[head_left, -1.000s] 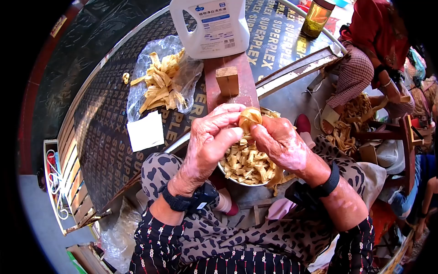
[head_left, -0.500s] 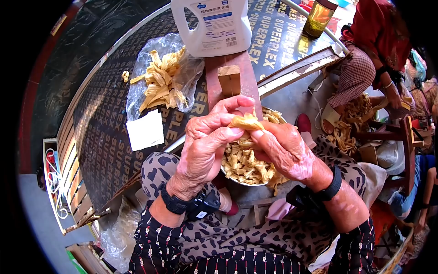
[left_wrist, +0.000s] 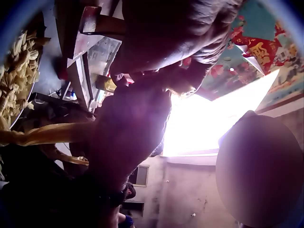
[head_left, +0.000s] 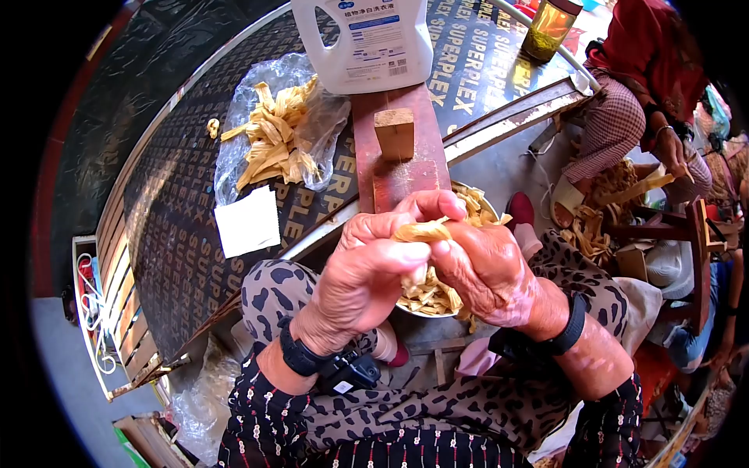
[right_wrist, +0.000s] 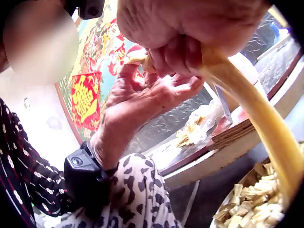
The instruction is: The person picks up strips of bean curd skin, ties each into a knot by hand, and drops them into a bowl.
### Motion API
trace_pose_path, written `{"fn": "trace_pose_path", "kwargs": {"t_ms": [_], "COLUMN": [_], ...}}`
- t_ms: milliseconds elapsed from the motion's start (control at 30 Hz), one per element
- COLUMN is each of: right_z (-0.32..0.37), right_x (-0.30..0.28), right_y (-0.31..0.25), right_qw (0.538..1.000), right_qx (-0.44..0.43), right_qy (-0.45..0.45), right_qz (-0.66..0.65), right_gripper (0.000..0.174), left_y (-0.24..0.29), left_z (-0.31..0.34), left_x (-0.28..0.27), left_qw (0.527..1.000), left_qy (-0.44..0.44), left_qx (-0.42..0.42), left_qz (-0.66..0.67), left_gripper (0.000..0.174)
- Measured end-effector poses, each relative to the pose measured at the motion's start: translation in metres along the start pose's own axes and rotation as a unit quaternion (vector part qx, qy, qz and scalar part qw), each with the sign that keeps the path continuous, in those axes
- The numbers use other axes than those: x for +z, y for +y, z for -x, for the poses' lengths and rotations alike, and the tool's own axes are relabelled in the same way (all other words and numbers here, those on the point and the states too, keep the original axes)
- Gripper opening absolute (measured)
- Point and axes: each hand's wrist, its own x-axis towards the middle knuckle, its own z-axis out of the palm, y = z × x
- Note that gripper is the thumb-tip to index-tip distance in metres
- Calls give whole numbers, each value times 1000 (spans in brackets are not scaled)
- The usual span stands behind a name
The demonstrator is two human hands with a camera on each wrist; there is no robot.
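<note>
Both hands meet in front of the body, over a round bowl (head_left: 425, 314) of short folded yellow pieces (head_left: 429, 298). My left hand (head_left: 363, 269) pinches one end of a pale yellow dried strip (head_left: 422, 232) between thumb and fingers. Close against it, my right hand (head_left: 488, 273) grips the same strip with curled fingers. In the right wrist view the strip's long tail (right_wrist: 254, 107) hangs from the right hand toward the bowl, and the left hand (right_wrist: 142, 97) holds a small folded end. The right palm's inside is hidden.
A red wooden bench (head_left: 398, 175) with an upright block (head_left: 394, 134) runs ahead, a white detergent bottle (head_left: 374, 51) on it. On the dark board at left lie a plastic bag (head_left: 331, 125) with strips and a white paper (head_left: 248, 224). Another person (head_left: 636, 86) sits at right.
The rounded yellow loop between the hands has become a flatter fold. Both hands have come slightly lower and closer together, the right fingers curling more.
</note>
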Motion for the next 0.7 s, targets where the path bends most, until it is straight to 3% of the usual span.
{"fn": "trace_pose_path", "kwargs": {"t_ms": [67,267,333,467,700], "right_z": [3,5,5,2,6], "right_x": [2,-6,-10,-14,-26], "right_y": [7,12,15,13,2], "right_qw": [993,954,926,896,927], "right_qx": [-47,-69,-101,-113,-129], "right_qy": [38,4,-5,-16,-28], "right_qz": [100,290,363,429,352], "right_gripper": [7,12,13,15,30], "left_y": [-3,-18,-13,-14,7], "left_z": [-3,-4,-1,-2,7], "left_x": [6,-10,-8,-8,-13], "left_qw": [994,938,952,985,958], "left_qy": [54,130,117,75,-31], "left_qx": [43,125,-9,-15,-55], "left_qz": [-87,-295,-283,-154,-279], "left_gripper": [12,13,28,28,22]}}
